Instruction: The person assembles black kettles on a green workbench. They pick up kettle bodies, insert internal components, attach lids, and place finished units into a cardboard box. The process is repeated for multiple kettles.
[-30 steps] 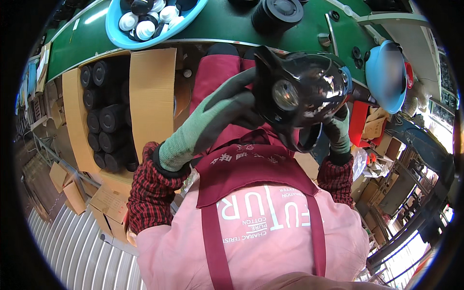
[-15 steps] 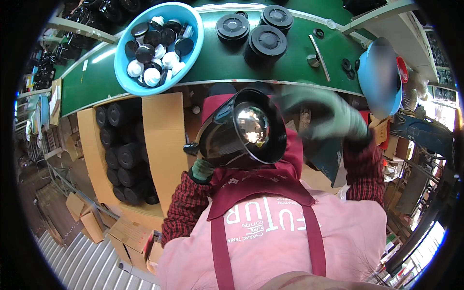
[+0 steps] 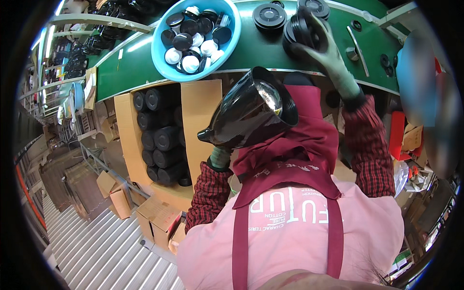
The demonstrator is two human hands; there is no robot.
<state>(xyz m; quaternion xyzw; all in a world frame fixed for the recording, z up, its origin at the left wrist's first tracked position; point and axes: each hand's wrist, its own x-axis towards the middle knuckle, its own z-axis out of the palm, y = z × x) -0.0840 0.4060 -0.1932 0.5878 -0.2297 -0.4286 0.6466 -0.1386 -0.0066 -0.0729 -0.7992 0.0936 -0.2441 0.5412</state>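
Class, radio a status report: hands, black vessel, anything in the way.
Left hand holding glossy black vessel, tilted, mouth rightward. Right hand at round black part on green table. Blue basin farther left, seemingly not blocking.

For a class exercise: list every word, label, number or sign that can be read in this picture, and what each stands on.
Pink shirt: white lettering, large and small; the large letters are legible, but I won't copy them out.
Maroon apron: small pale lettering, too creased and small to read surely.
Lower cardboard box: faint print, too small to read.
Glossy black vessel: no lettering visible.
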